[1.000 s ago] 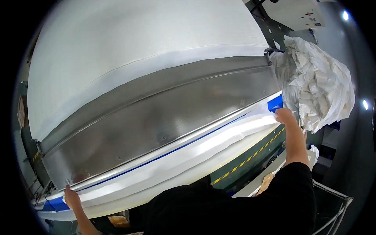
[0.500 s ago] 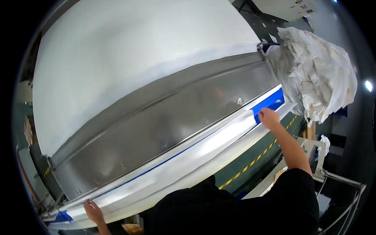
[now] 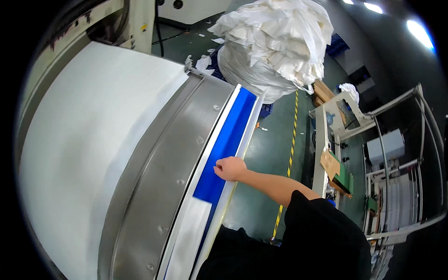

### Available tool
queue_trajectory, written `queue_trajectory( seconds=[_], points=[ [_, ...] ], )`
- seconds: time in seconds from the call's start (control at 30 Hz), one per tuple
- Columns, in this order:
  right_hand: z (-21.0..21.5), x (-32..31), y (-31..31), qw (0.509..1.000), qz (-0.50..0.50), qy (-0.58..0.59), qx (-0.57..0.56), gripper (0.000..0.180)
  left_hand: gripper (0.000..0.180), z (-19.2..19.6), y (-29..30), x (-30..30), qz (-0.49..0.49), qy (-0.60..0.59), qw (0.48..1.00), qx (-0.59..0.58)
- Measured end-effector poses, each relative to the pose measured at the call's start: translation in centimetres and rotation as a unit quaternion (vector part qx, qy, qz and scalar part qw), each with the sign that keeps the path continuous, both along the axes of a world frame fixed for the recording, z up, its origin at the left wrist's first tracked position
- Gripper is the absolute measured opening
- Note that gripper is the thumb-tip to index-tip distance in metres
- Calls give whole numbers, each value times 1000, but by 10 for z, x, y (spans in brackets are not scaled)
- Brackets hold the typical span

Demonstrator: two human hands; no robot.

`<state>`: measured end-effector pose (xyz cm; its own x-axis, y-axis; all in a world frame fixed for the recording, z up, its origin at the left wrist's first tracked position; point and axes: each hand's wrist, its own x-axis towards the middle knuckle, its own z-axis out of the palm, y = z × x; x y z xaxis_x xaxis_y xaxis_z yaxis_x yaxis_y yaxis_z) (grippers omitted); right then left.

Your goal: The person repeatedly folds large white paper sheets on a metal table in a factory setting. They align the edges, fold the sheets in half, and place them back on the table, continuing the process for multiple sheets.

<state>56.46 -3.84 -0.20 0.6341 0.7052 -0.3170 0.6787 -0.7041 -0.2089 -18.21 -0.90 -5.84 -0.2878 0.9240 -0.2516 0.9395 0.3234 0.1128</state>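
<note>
- Beyond the far end of the machine, a big white sack stands on the green floor — it is heaped well over its rim with crumpled white fabric scraps.
- Near the sack, a small white bundle sits on top of a white metal frame; a flat cardboard piece leans at that frame lower down.
- Along the machine's near edge runs a blue belt strip, bordered by a curved stainless steel panel and, past that, a wide sheet of white fabric.
- On the blue strip's near edge rests the right hand — fingers curled into a loose fist, knuckles touching the strip; whether anything is pinched inside cannot be told.
- A narrow band of white fabric lies over the lower stretch of the strip, just below the hand and apart from it.
- No part of the left hand shows in the head view.
- A yellow dashed line crosses the floor beside the arm.
</note>
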Motion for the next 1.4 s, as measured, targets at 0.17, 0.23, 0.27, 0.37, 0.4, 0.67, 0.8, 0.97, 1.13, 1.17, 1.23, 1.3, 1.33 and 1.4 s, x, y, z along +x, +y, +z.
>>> queue_trajectory(
  seconds=[0.17,0.23,0.27,0.37,0.4,0.67,0.8,0.97,1.13,1.17,1.23,1.3,1.33,1.4],
  points=[
    [5,-1,-6,1000,-20,14,-8,28,46,26,11,22,-23,52,998,-20],
    [8,-3,-3,999,-17,25,-25,28,46,23,8,17,-57,64,996,3],
    [9,-2,-4,999,-22,14,-29,28,46,21,8,14,-52,60,997,-19],
    [6,-2,-8,999,-22,-2,-38,28,47,21,7,20,-27,43,998,-32],
    [6,-1,-6,999,-18,-1,-41,28,47,21,8,22,-22,42,998,-35],
    [1,10,1,991,106,-3,-83,32,52,24,4,36,52,34,993,-99],
    [0,6,15,998,42,8,-53,32,35,10,14,9,62,-90,993,36],
    [6,6,3,995,94,-38,-9,30,35,37,17,57,74,-12,997,30],
    [-14,3,-8,996,84,-18,-26,26,35,58,12,68,112,11,994,-17],
    [-16,7,-11,995,92,-22,4,27,34,56,12,70,114,5,993,-18],
    [-2,2,-5,996,77,-39,-19,25,34,54,9,70,125,-3,992,-23],
    [-5,9,-6,995,92,-49,1,25,34,62,13,80,128,-6,991,-34],
    [-4,13,-5,995,91,-51,4,25,34,67,16,85,134,-20,990,-33],
    [-10,13,-2,994,99,-36,7,26,35,66,13,80,132,-20,990,-41]
  ],
)
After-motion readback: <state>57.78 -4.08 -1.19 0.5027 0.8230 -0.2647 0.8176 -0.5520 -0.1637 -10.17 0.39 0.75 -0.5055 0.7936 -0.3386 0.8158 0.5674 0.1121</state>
